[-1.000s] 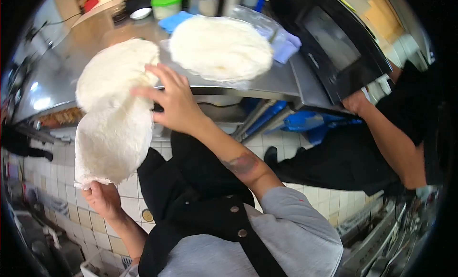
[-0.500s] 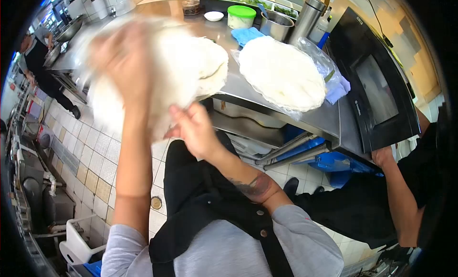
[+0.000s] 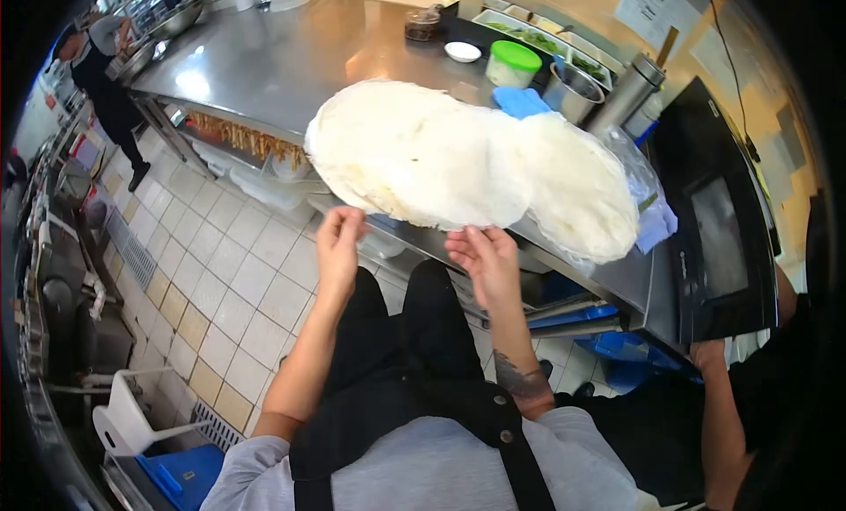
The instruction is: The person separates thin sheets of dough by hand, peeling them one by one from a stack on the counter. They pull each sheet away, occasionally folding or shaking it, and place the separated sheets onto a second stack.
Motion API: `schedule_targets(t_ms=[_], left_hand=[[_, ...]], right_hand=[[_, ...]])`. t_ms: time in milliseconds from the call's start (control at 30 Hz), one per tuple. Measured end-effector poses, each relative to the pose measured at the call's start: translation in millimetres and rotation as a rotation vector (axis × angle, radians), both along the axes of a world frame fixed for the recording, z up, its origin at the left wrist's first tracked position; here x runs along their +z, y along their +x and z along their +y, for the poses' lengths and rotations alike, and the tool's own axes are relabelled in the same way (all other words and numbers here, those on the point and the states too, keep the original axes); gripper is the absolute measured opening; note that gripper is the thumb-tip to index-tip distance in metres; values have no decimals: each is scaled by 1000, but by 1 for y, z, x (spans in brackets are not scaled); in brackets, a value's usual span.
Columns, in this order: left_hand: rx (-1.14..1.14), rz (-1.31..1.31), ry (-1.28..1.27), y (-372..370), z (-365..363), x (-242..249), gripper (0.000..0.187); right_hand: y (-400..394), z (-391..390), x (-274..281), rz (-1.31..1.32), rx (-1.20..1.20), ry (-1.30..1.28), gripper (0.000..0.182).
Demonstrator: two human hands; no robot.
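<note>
A wide, thin, pale flatbread [image 3: 397, 150] lies spread over the steel table's front edge, its near rim towards me. My left hand [image 3: 340, 245] pinches that rim near its left end, thumb against fingers. At the rim's right part, the thumb and forefinger of my right hand [image 3: 487, 257] are also closed on it. Partly under its right side sits a stack of similar round flatbreads [image 3: 582, 189] on clear plastic. Whether more sheets lie beneath the left one is hidden.
Behind the bread stand a green-lidded tub [image 3: 513, 63], a small white dish [image 3: 463, 52], a blue cloth [image 3: 522, 102] and a steel pot [image 3: 573, 92]. A black microwave [image 3: 718, 229] stands right, with another person's hand [image 3: 708, 354] below it. A co-worker [image 3: 101, 84] stands far left.
The flatbread, blurred and lifted at left, now lies flat further right, against the other stack. My left hand has come down to its near rim; my right hand has moved right.
</note>
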State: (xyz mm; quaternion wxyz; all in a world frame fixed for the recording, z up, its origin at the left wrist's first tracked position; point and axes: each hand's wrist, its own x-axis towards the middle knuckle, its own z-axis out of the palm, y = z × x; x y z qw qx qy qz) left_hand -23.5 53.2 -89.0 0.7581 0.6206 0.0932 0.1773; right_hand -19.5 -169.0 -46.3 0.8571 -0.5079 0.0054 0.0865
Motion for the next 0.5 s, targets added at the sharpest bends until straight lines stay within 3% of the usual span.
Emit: schedule_targets(t_ms=[100,233,400,433,500], left_hand=[[-268,152,-275,-12,-11,-2,25],[-430,148,-577,-6,-29,9,27],[-406,57,-525,-1,-36,14,25],[-395,45,-504,-2,-37,19,24],[-319,16,-468,-4,-38,33,23]], right_hand=[[-3,-8,3,-24,-34,-90,14],[-19,-8,15,-257,-203,-362,11],[-17,10,42,-940,-341,-1010,21],[-10,13,48,-1056,-286,-1102,36],[-3,30,57,-1101,-216,-1172,32]])
